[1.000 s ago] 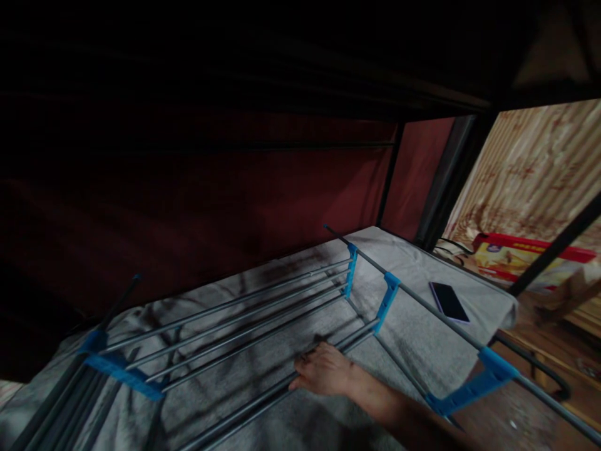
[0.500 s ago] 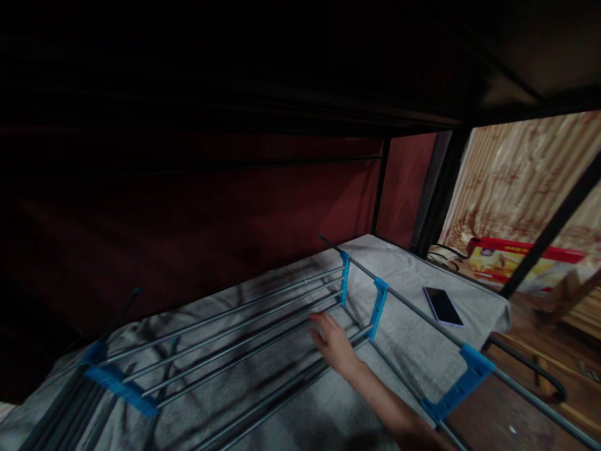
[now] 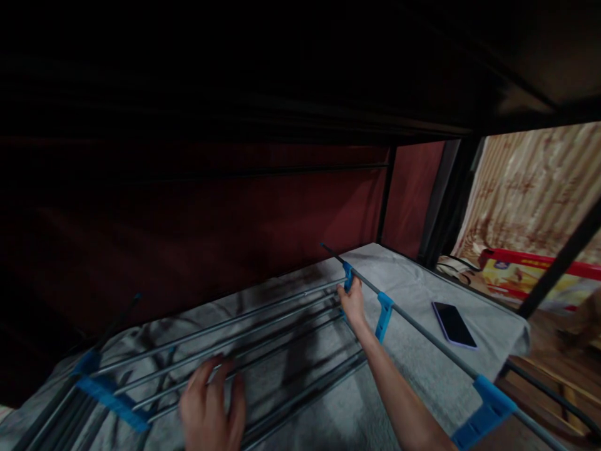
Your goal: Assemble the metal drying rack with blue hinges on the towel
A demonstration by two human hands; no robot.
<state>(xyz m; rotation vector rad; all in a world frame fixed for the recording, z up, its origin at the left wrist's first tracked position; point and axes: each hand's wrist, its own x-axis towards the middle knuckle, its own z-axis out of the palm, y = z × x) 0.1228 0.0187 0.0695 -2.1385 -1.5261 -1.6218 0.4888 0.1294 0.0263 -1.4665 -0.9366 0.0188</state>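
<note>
A folded drying rack of grey metal rods with blue plastic brackets lies on a grey blanket on a bunk. My right hand reaches to the rack's far end and is closed round the blue bracket there. My left hand lies flat on the rods near the front, fingers stretched out and apart. A second blue bracket stands just right of my right wrist.
A dark phone lies on the blanket to the right. A long grey rod with a blue clip runs to the lower right. A dark red wall backs the bunk. A red and yellow box sits beyond the black bed posts.
My right hand moved from the near rods up to the far blue bracket and closed on it. My left hand came into view and settled on the rods.
</note>
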